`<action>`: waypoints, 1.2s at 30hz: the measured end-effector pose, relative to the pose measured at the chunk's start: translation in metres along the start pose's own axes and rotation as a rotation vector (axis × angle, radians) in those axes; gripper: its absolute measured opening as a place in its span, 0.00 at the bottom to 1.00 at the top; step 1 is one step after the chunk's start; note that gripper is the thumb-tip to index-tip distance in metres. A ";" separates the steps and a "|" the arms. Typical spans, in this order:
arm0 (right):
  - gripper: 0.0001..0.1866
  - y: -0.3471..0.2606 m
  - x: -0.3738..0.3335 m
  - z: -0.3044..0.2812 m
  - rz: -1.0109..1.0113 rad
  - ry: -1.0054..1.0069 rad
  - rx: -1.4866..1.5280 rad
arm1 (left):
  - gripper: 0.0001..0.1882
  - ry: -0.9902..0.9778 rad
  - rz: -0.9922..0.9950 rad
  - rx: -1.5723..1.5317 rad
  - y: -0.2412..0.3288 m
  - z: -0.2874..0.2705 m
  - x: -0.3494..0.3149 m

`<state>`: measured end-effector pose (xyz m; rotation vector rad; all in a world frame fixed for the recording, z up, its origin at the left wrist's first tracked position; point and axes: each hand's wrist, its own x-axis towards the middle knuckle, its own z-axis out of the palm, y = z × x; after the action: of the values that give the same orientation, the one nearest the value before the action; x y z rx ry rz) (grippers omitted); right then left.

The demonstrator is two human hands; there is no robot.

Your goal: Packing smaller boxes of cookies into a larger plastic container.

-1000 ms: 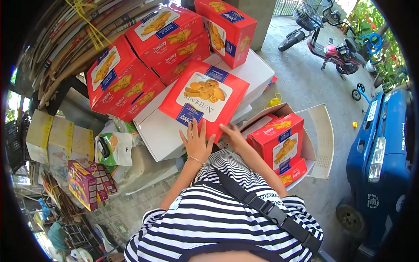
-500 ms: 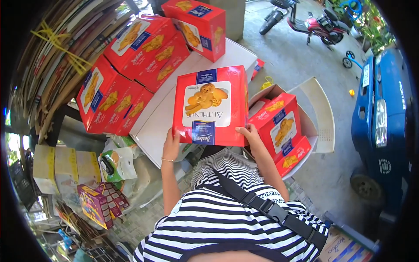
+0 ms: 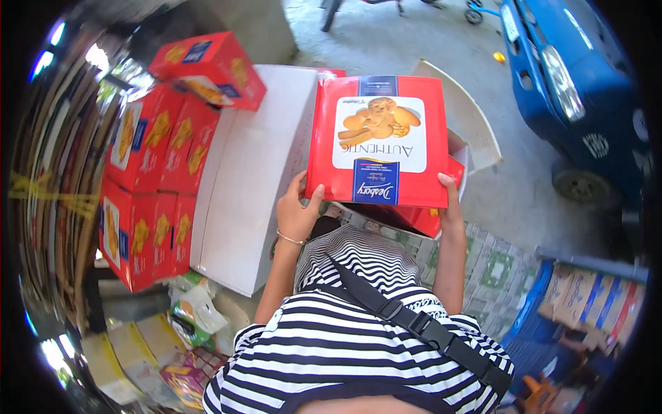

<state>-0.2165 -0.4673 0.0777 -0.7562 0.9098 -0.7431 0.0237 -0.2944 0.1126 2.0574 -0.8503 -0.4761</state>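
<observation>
Between my two hands is a red biscuit box [image 3: 378, 141] with a blue label and a picture of cookies, its print upside down to me. My left hand [image 3: 300, 207] grips its near left corner, thumb on top. At the near right corner my right hand [image 3: 452, 200] is closed on the edge. Below the held box, and partly hidden by it, an open carton [image 3: 476, 155] holds more red boxes [image 3: 429, 222]. To the left, red biscuit boxes [image 3: 148, 234] stand stacked beside a white surface [image 3: 238, 165], and another red box [image 3: 207, 72] sits tilted at the far end.
Flattened cardboard [image 3: 58, 179] is piled at the far left. Yellowish cartons [image 3: 138, 359] and a green-and-white bag [image 3: 196, 314] lie at the lower left. A blue vehicle [image 3: 586, 90] stands at the right, with printed cardboard [image 3: 586, 303] below it. Patterned tile flooring [image 3: 489, 269] shows near me.
My view has turned to the right. The held box has moved rightward, over the open carton, and stays in both hands. The stacked boxes now appear farther left.
</observation>
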 end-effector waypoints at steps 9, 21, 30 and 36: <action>0.37 0.142 -0.021 -0.129 0.073 0.375 -0.377 | 0.18 -0.562 0.277 -0.048 0.031 0.047 0.034; 0.44 0.143 -0.048 -0.094 0.247 0.554 -0.509 | 0.50 -0.751 0.769 0.652 0.010 0.090 0.064; 0.42 0.145 -0.026 -0.091 -0.170 0.812 -0.721 | 0.64 -1.032 0.721 0.637 0.007 0.101 0.089; 0.43 0.121 0.027 -0.088 0.075 0.872 -0.950 | 0.51 -0.808 1.073 0.030 0.083 0.125 0.116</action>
<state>-0.2546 -0.4475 -0.0675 -1.2305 2.1491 -0.5374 -0.0028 -0.4822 0.1048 1.0929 -2.2280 -0.6493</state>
